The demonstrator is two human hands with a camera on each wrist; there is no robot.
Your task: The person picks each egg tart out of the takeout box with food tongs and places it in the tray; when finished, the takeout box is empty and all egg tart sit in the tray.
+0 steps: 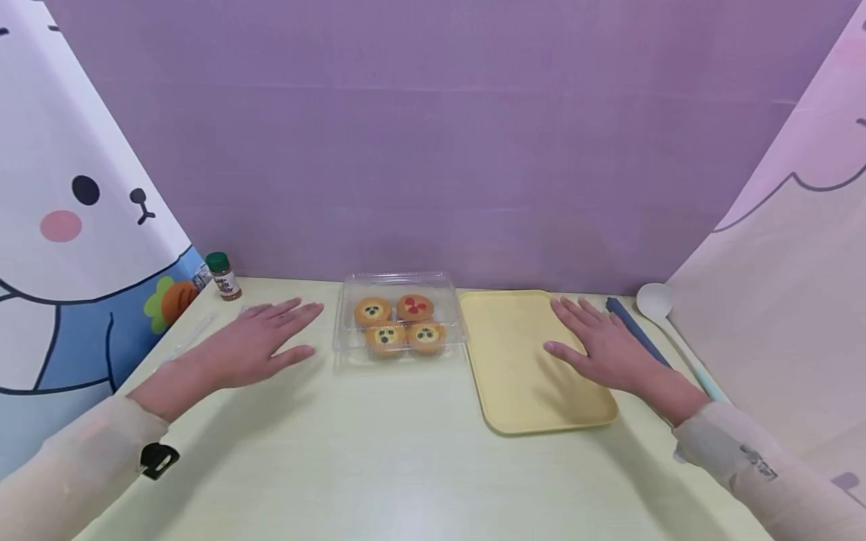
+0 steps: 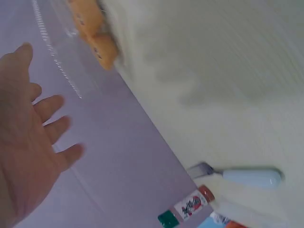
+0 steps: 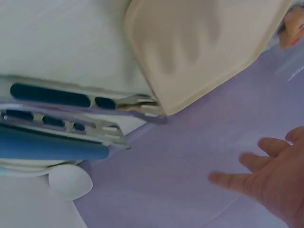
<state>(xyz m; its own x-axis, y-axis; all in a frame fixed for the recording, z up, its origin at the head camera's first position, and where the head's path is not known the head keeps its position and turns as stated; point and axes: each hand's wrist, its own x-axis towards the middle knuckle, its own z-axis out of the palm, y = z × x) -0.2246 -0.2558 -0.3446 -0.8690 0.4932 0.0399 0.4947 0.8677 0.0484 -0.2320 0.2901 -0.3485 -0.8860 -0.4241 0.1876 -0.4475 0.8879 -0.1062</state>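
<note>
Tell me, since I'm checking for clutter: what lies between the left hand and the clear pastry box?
Nothing: in the head view only bare table separates the left hand from the clear pastry box. The spice jar stands farther back, off that line.

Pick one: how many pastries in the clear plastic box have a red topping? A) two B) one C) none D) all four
B: in the head view the clear plastic box holds four pastries, and only the back-right pastry has a red topping; the other three carry dark dots on yellow.
</note>
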